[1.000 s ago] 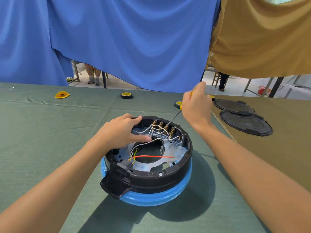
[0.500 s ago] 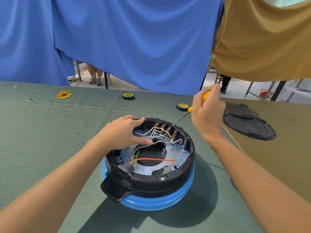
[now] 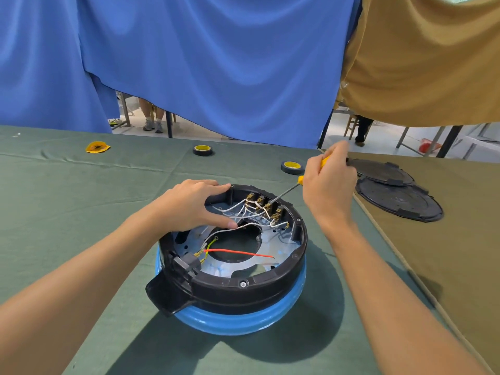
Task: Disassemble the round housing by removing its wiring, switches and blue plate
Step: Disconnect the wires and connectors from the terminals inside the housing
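The round black housing [image 3: 243, 282] sits on a blue ring base in the middle of the green table. Inside lie a pale blue plate [image 3: 281, 250], white wires [image 3: 232, 209], a red wire [image 3: 238, 253] and a row of brass switches [image 3: 263, 205] at the far wall. My left hand [image 3: 194, 205] grips the housing's far left rim, thumb inside on the wires. My right hand [image 3: 328, 185] grips a yellow-handled screwdriver [image 3: 286, 190] above the far right rim. Its tip touches the switches.
Two rolls of black tape with yellow cores [image 3: 203, 150] [image 3: 291, 167] lie beyond the housing. A yellow scrap [image 3: 97, 146] lies far left. Two black round covers [image 3: 397, 201] are stacked at the right on brown cloth. Blue and tan curtains hang behind.
My right hand has moved right and drawn back a little with the screwdriver, its tip staying at the switch row. My left hand has kept its hold on the rim.
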The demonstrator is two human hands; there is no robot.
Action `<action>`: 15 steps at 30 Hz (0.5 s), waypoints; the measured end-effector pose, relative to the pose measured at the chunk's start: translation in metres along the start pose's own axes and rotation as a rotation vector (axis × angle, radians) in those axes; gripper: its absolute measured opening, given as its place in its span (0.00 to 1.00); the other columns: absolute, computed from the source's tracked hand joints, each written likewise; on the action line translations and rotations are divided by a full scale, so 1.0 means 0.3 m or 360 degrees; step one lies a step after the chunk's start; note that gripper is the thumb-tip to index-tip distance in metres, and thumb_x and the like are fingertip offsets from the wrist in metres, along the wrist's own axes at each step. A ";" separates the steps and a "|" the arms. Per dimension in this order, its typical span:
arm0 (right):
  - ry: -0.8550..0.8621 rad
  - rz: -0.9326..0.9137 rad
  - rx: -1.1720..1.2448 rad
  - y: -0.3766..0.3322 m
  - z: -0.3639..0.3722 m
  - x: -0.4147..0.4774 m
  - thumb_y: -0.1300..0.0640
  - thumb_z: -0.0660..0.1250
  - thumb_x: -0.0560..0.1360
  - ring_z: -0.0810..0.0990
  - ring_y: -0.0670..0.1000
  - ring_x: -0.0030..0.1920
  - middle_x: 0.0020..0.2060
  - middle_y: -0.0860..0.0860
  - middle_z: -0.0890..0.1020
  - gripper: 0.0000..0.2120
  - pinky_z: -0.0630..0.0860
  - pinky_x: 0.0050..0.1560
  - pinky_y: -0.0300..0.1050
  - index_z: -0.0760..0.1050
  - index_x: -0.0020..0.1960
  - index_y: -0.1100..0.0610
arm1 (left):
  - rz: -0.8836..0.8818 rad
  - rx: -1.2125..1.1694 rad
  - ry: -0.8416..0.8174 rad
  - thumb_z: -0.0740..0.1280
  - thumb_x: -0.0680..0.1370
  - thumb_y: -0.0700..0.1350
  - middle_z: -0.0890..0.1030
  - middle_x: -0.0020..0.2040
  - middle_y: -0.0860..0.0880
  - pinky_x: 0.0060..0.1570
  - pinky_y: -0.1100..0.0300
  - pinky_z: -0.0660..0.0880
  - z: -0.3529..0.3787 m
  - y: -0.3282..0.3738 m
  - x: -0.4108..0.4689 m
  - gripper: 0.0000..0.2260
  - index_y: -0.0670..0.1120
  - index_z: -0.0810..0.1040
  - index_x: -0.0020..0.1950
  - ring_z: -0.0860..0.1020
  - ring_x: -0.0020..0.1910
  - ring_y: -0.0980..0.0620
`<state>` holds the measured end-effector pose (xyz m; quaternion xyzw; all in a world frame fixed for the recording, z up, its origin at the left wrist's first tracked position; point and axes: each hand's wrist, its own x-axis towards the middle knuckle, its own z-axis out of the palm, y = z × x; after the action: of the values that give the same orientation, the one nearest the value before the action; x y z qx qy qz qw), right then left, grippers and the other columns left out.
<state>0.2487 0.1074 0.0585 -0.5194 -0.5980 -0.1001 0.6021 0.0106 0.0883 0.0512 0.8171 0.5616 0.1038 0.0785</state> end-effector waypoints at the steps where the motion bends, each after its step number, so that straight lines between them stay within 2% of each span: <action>1: -0.0069 -0.0003 -0.0017 0.000 0.001 0.020 0.66 0.57 0.77 0.68 0.46 0.24 0.24 0.44 0.65 0.07 0.63 0.26 0.48 0.61 0.44 0.59 | -0.0011 0.0008 -0.0005 0.60 0.62 0.75 0.71 0.70 0.55 0.64 0.51 0.68 0.000 0.000 0.000 0.48 0.54 0.61 0.78 0.70 0.66 0.49; 4: -0.0256 0.0093 -0.0088 0.000 0.019 0.068 0.66 0.56 0.76 0.69 0.51 0.28 0.26 0.51 0.67 0.04 0.62 0.28 0.49 0.62 0.44 0.60 | -0.0055 0.0038 -0.0017 0.59 0.60 0.76 0.68 0.73 0.53 0.65 0.53 0.66 0.002 0.005 0.000 0.49 0.54 0.60 0.78 0.68 0.69 0.49; 8: -0.0481 0.0642 -0.0243 0.023 0.054 0.101 0.64 0.55 0.78 0.67 0.52 0.37 0.38 0.56 0.71 0.01 0.58 0.27 0.47 0.64 0.48 0.61 | -0.0088 0.0061 -0.0029 0.58 0.59 0.78 0.67 0.74 0.53 0.66 0.51 0.66 0.004 0.009 0.004 0.51 0.55 0.59 0.78 0.66 0.71 0.48; 9: -0.0490 0.0700 -0.0273 0.028 0.059 0.104 0.64 0.55 0.78 0.67 0.52 0.38 0.40 0.57 0.72 0.02 0.57 0.27 0.46 0.65 0.49 0.61 | -0.0094 0.0058 -0.0027 0.58 0.59 0.78 0.67 0.74 0.53 0.66 0.50 0.66 0.003 0.009 0.004 0.51 0.56 0.59 0.78 0.66 0.71 0.48; 10: -0.0470 0.0668 -0.0265 0.030 0.061 0.105 0.64 0.55 0.78 0.67 0.51 0.37 0.39 0.56 0.72 0.03 0.57 0.27 0.46 0.66 0.50 0.62 | -0.0097 0.0056 -0.0026 0.57 0.59 0.78 0.67 0.74 0.53 0.66 0.50 0.66 0.003 0.008 0.005 0.51 0.56 0.59 0.78 0.66 0.71 0.48; 12: -0.0421 0.0382 -0.0110 0.024 0.057 0.099 0.65 0.56 0.77 0.68 0.47 0.32 0.32 0.53 0.70 0.02 0.61 0.26 0.45 0.66 0.48 0.63 | -0.0101 0.0053 -0.0027 0.57 0.58 0.78 0.67 0.74 0.53 0.67 0.49 0.66 0.004 0.008 0.005 0.51 0.56 0.59 0.78 0.66 0.71 0.48; 14: -0.0399 0.0141 0.0053 0.011 0.041 0.091 0.65 0.57 0.77 0.73 0.42 0.28 0.27 0.50 0.68 0.03 0.62 0.22 0.37 0.65 0.45 0.61 | -0.0104 0.0051 -0.0025 0.57 0.58 0.78 0.67 0.74 0.53 0.67 0.49 0.66 0.004 0.008 0.003 0.51 0.56 0.59 0.78 0.66 0.71 0.48; 15: -0.0395 0.0128 0.0085 0.012 0.037 0.089 0.65 0.57 0.78 0.74 0.40 0.28 0.27 0.50 0.67 0.04 0.63 0.22 0.36 0.64 0.44 0.60 | -0.0108 0.0049 -0.0026 0.57 0.58 0.78 0.67 0.74 0.53 0.67 0.49 0.66 0.004 0.009 0.003 0.51 0.56 0.59 0.78 0.66 0.71 0.48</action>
<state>0.2515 0.1307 0.0759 -0.5351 -0.6490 0.0051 0.5407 0.0136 0.0881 0.0507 0.7996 0.5898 0.0858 0.0738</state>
